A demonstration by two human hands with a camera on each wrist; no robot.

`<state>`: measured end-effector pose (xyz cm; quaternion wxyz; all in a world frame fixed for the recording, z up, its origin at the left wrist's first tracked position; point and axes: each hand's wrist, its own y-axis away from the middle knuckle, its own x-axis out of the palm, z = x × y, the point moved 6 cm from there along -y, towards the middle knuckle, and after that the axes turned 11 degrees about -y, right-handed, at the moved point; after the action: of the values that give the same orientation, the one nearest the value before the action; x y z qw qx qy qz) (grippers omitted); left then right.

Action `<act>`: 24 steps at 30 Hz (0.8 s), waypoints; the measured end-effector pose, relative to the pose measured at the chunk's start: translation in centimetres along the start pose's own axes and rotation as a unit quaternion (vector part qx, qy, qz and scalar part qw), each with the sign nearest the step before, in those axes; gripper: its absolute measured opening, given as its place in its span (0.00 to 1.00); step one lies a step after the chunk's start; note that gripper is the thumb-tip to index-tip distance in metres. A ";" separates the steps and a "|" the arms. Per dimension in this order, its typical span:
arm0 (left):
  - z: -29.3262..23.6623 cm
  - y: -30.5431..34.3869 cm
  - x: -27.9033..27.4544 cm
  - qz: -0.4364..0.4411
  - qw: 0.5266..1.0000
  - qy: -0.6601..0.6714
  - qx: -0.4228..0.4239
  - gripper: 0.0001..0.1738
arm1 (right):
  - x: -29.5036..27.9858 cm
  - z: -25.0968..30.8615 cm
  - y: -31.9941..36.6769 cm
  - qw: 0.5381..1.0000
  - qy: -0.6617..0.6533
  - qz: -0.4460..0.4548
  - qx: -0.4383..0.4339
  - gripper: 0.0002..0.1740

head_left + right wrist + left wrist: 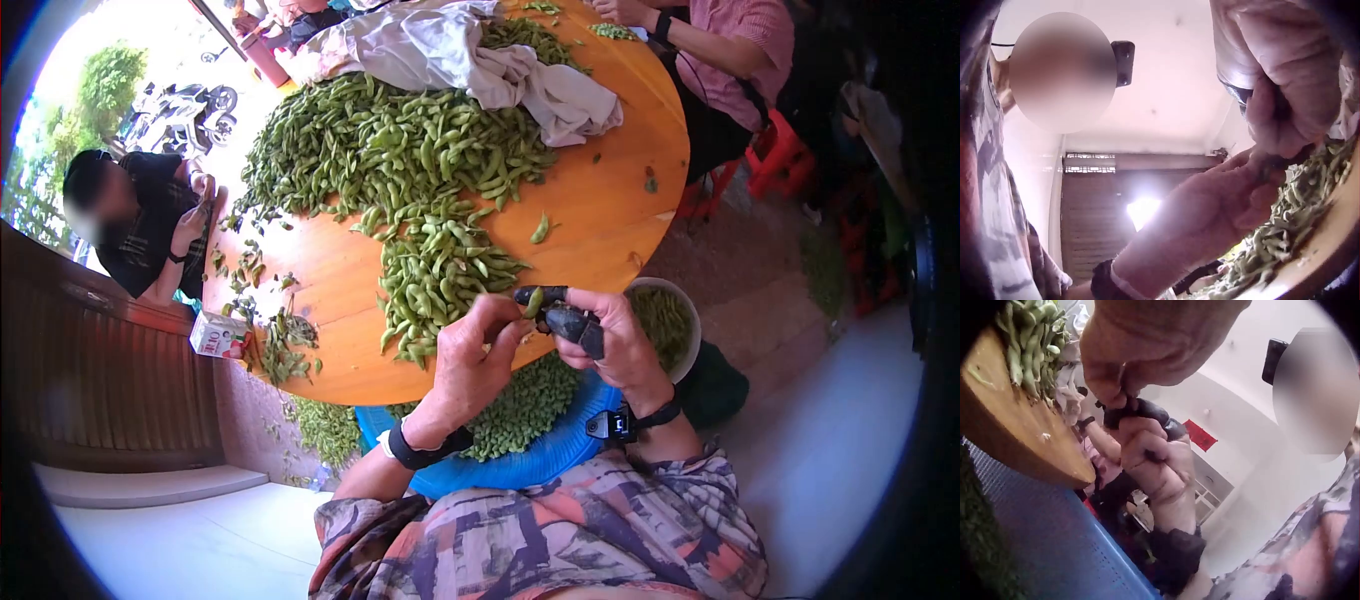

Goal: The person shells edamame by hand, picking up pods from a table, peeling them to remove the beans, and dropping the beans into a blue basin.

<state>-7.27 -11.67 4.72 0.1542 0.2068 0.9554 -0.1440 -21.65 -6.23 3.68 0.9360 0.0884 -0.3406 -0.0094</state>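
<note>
While the left hand [470, 365] pinches a single green pod [534, 301] between curled thumb and fingertips just off the near edge of the round table [610, 215], the right hand [622, 350] is clenched round the dark handles of a pair of shears [565, 318], whose nose meets the pod's end. The step in hand looks like trimming that tip. The blades themselves are hidden by fingers, so I cannot tell whether they have closed on it. A clean snip would call for holding the pod steady with only its end between the blades, the left fingertips kept back from the cutting edge. The pod is slim, slightly curved and matte green, probably firm yet easy to bruise if squeezed. The shears' grips are black, smooth and rounded. A great loose heap of pods [400, 150] covers the far and middle part of the table's orange, glossy wood, with a crumpled pale cloth [470, 55] lying over it near the far edge. Below the hands sits a blue basket [545, 462] of perforated plastic holding more pods, and beside it to the right a white bowl [693, 318] with some too.
</note>
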 end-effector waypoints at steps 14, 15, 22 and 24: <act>-0.8 1.6 -1.4 -0.009 0.981 -0.124 0.147 0.05 | 1.4 -0.2 0.5 0.990 0.136 0.015 -0.020 0.11; -0.7 1.8 -1.2 -0.007 0.982 -0.124 0.145 0.05 | 1.6 -0.1 0.5 0.990 0.139 0.024 -0.028 0.12; 1.2 2.1 0.4 0.086 0.916 0.379 -0.096 0.14 | 1.4 -1.4 0.7 0.986 -0.137 0.052 0.075 0.17; 2.0 2.5 1.6 0.157 0.835 0.502 -0.162 0.15 | 1.3 -1.5 0.9 0.989 -0.119 0.057 0.071 0.16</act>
<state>-7.10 -9.56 1.81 -0.2946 0.3695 0.8662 0.1627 -19.75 -5.25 3.48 0.8790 0.1337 -0.4540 0.0577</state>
